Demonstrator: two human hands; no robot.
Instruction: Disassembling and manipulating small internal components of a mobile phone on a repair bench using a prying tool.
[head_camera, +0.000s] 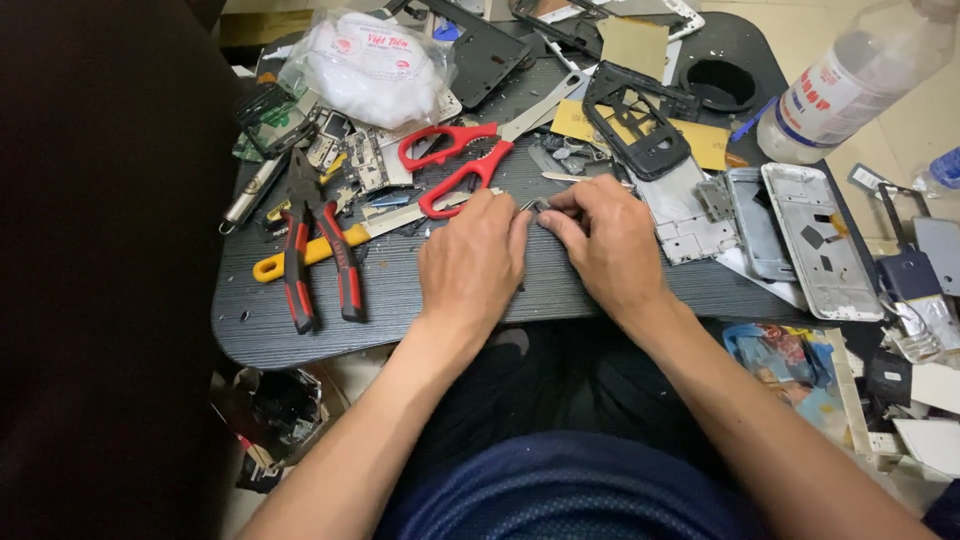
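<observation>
My left hand (472, 262) and my right hand (604, 240) rest side by side on a dark grey table (400, 300). Their fingertips meet on a small dark metal part (535, 206), pinched between both hands and mostly hidden by the fingers. Red-handled scissors (462, 160) lie just beyond my left hand. Red-and-black pliers (318, 250) lie to the left, across a yellow-handled tool (300, 256).
Phone frames (818, 240) and a black frame (640, 120) lie at the right and back. A clear bag of white stuff (370, 65) sits at the back left, a plastic bottle (850, 85) at the right. Circuit boards and scraps crowd the table's back; loose parts litter the floor.
</observation>
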